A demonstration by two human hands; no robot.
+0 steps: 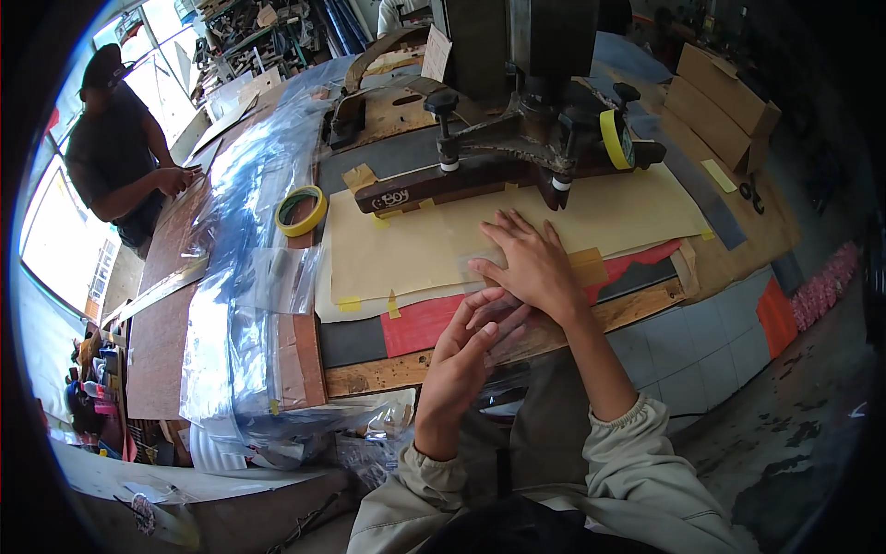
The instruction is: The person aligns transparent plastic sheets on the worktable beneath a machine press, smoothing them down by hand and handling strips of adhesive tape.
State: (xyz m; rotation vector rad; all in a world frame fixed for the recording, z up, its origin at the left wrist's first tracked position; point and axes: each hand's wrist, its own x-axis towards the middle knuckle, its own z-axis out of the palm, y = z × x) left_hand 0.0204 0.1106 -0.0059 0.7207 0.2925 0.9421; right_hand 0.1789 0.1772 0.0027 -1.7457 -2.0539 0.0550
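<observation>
My right hand (535, 268) lies with its fingers spread on a cream sheet (406, 249), its thumb out to the left. Lower and to the left, my left hand (459, 355) has its fingers curled around what looks like a piece of clear plastic film (508, 340), which reaches under my right wrist. Part of the film's grip is hidden. Beneath the cream sheet, red material (420, 325) shows along the front, over a dark mat (353, 343). Just beyond my right hand stands a dark press bar (503, 181) on a clamp.
A yellow tape roll (319, 214) sits left of the sheet, another tape roll (616, 140) on the bar. Scissors (752, 194) and a cardboard box (720, 106) are at right. Plastic sheeting (240, 231) covers the left side. Another person (115, 148) works at far left.
</observation>
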